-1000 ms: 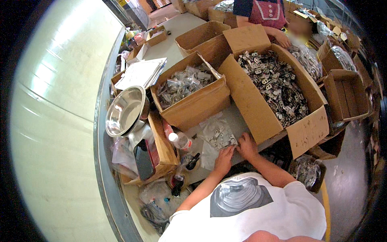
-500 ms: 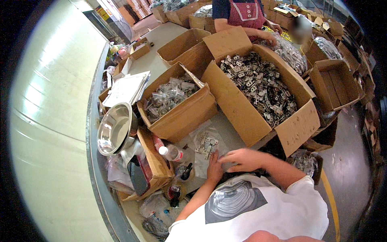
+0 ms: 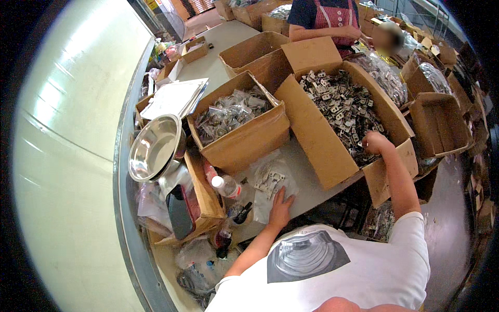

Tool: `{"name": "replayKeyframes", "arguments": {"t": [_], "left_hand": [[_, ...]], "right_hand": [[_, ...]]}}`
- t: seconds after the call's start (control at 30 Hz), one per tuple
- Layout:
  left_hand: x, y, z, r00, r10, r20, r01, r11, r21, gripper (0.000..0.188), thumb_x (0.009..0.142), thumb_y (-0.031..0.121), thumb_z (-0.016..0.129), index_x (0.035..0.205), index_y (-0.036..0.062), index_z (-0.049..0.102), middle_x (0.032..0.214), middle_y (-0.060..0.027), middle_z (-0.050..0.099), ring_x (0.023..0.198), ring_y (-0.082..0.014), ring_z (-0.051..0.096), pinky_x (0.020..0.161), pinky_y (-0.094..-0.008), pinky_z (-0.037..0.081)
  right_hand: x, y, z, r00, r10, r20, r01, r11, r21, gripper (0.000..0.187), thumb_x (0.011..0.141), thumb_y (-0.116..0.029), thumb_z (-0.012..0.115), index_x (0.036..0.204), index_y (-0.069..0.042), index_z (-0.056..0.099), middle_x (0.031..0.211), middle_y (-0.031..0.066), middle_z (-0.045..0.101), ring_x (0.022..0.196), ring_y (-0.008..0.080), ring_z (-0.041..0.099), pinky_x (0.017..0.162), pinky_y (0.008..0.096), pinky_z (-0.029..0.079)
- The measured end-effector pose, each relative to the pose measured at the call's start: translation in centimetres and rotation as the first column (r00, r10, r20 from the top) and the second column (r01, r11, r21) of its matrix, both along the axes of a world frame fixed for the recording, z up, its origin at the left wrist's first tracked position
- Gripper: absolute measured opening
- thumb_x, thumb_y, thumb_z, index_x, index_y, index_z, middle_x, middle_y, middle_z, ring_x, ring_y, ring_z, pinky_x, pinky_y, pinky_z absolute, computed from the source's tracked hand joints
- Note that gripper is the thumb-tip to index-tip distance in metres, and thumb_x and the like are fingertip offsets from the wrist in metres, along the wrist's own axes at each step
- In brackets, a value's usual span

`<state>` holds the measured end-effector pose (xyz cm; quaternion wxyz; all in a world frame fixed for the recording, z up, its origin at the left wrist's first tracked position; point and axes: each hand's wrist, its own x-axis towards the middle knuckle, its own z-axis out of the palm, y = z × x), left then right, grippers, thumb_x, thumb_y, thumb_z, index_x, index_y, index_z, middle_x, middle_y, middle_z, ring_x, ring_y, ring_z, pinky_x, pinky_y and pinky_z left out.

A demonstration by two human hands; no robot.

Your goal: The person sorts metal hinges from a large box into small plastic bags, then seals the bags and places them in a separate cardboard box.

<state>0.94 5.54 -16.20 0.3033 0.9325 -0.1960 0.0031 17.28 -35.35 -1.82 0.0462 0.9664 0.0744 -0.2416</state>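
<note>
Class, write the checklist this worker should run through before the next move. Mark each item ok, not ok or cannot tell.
1. Left hand at the clear plastic bag, fingers spread: ok.
2. Right hand inside the open carton, among the metal parts: ok.
3. Right hand gripping a part: cannot tell; too small to make out.
4. Metal brackets inside the bag, rather than on top: cannot tell.
5. Bottle well apart from the bag: not ok; it's close by.
6. Co-worker's forearm outside the carton: ok.
</note>
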Motion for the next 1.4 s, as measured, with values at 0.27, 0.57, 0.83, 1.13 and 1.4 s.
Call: {"name": "replayKeyframes", "arguments": {"t": [0.27,0.57,0.83,1.13,1.4], "left_hand": [[0.3,0.8,-1.0,0.990,0.052,-0.129,-0.071,0.986,-0.149,0.055,0.067,-0.005,0.053,0.121,0.0031,0.055,0.139,-0.0209,0.040,0.124,-0.0391,0.042,0.106,-0.0421,0.034],[0.5,-0.2,1.2,0.969,0.172,-0.175,-0.228,0.897,-0.380,0.051,0.071,-0.002,0.059,0.121,-0.0017,0.054,0.133,-0.0180,0.048,0.122,-0.0347,0.046,0.103,-0.0371,0.036],[0.1,1.2,-1.3,0.921,0.383,-0.070,-0.386,0.870,-0.308,0.065,0.067,0.001,0.062,0.130,-0.0004,0.046,0.132,-0.0219,0.047,0.125,-0.0363,0.043,0.105,-0.0388,0.034],[-0.4,-2.5,1.0,0.993,-0.097,0.065,0.106,0.984,-0.146,0.064,0.071,-0.007,0.052,0.133,-0.0063,0.038,0.137,-0.0252,0.038,0.128,-0.0388,0.036,0.109,-0.0415,0.028],[-1.0,-2.2,-0.1,0.995,-0.049,0.088,0.064,0.982,-0.176,0.065,0.072,-0.008,0.051,0.134,-0.0080,0.034,0.138,-0.0268,0.035,0.129,-0.0406,0.034,0.109,-0.0421,0.028]], "right_hand": [[-7.6,4.9,9.7,0.832,-0.259,0.491,0.016,0.895,0.446,0.016,0.066,-0.007,0.071,0.079,-0.002,0.063,0.100,0.0120,0.057,0.093,0.0307,0.058,0.080,0.0405,0.048],[-13.7,18.9,4.7,0.870,0.077,0.488,-0.457,0.498,0.737,0.018,0.066,-0.001,0.068,0.080,-0.002,0.057,0.101,0.0139,0.054,0.097,0.0313,0.054,0.085,0.0384,0.045],[-13.8,22.8,-8.0,0.943,-0.088,0.322,-0.239,0.495,0.835,0.028,0.069,-0.003,0.066,0.093,0.000,0.053,0.106,0.0194,0.052,0.093,0.0373,0.055,0.080,0.0415,0.048],[-13.8,22.6,-15.8,0.883,-0.155,0.442,-0.289,0.563,0.775,0.032,0.071,-0.002,0.062,0.102,0.002,0.054,0.108,0.0208,0.053,0.097,0.0383,0.055,0.084,0.0402,0.047],[-13.9,24.3,-14.7,0.884,-0.010,0.467,-0.344,0.663,0.665,0.035,0.078,-0.003,0.054,0.113,0.002,0.054,0.122,0.0275,0.046,0.104,0.0426,0.053,0.091,0.0409,0.045]]}}
